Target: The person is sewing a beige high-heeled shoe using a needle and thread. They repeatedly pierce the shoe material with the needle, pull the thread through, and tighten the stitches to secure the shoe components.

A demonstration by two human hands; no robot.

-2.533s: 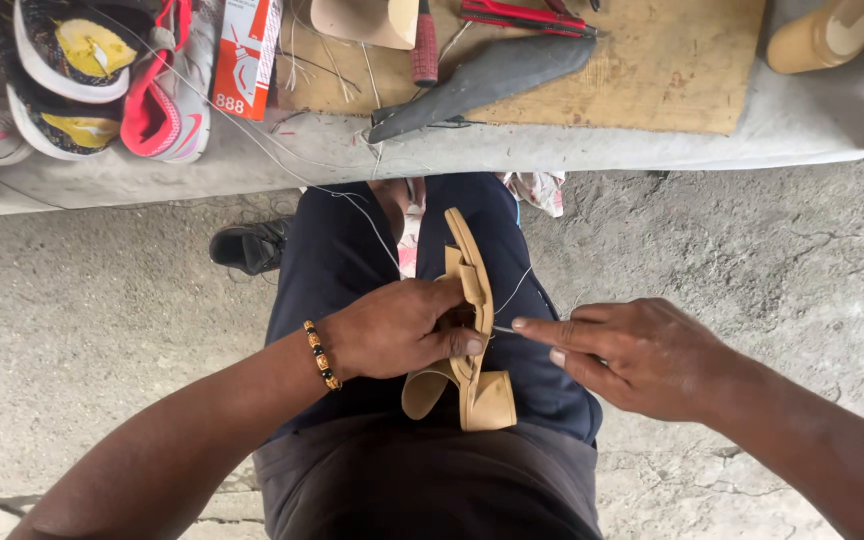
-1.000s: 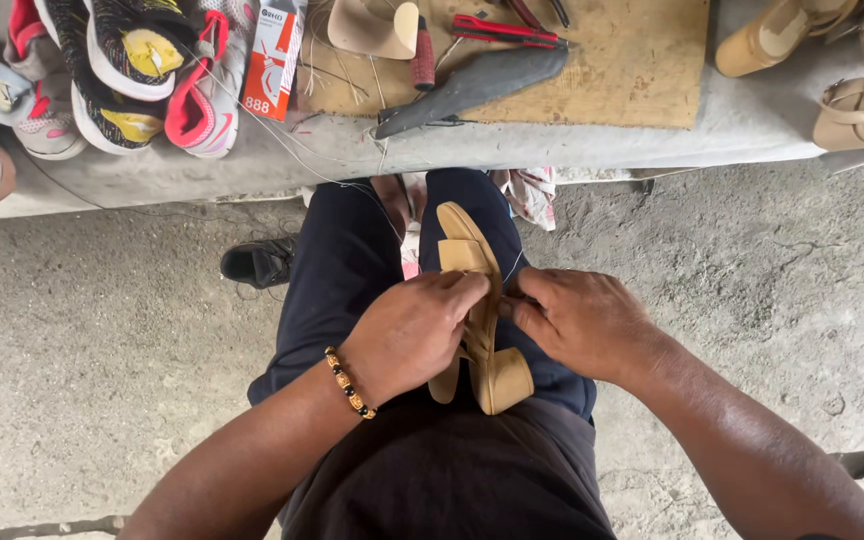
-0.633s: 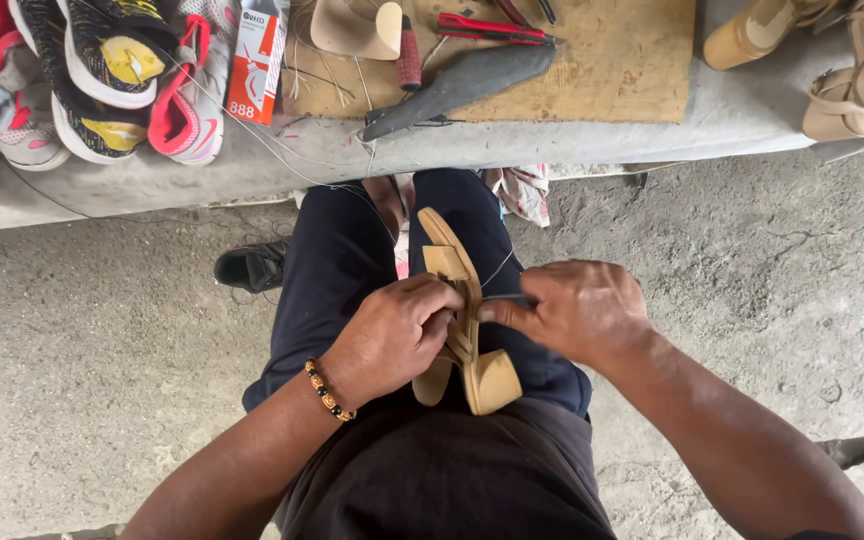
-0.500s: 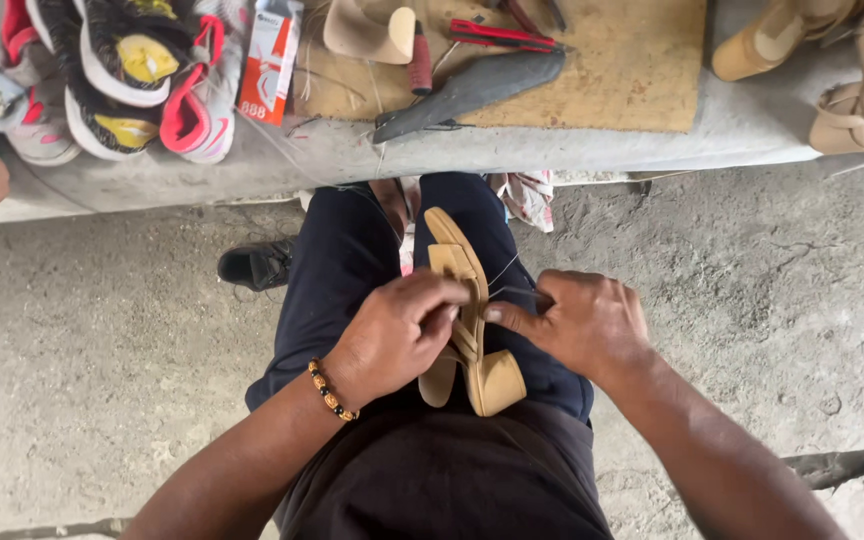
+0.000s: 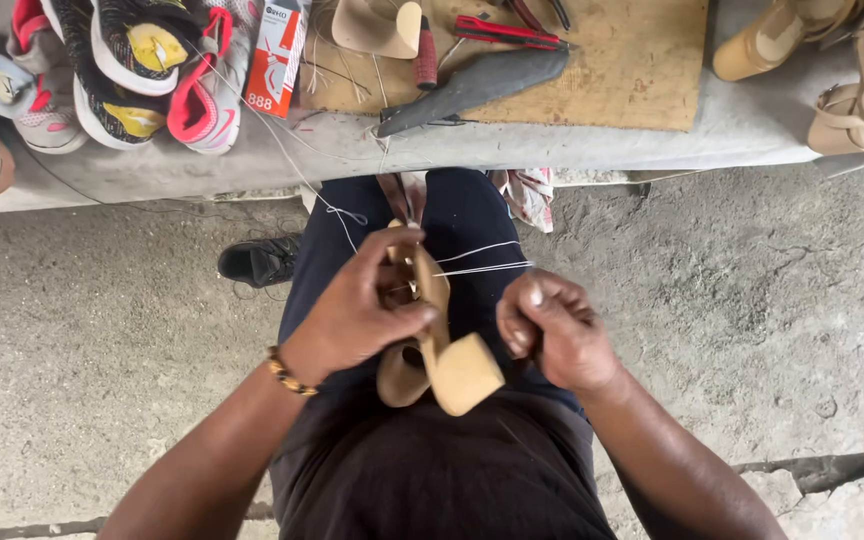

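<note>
Your left hand [image 5: 362, 315] has its fingers wrapped around the tan heeled sandal [image 5: 437, 345] on your lap, below the table [image 5: 592, 145]. Your right hand [image 5: 550, 328] is fisted on the white thread [image 5: 477, 260], pulled taut. Looks like mid-stitch to me; next you'd probably need to snug it evenly.

Bare concrete floor [image 5: 112, 330] open either side of the lap, cluttered bench [image 5: 572, 145] blocking ahead
</note>
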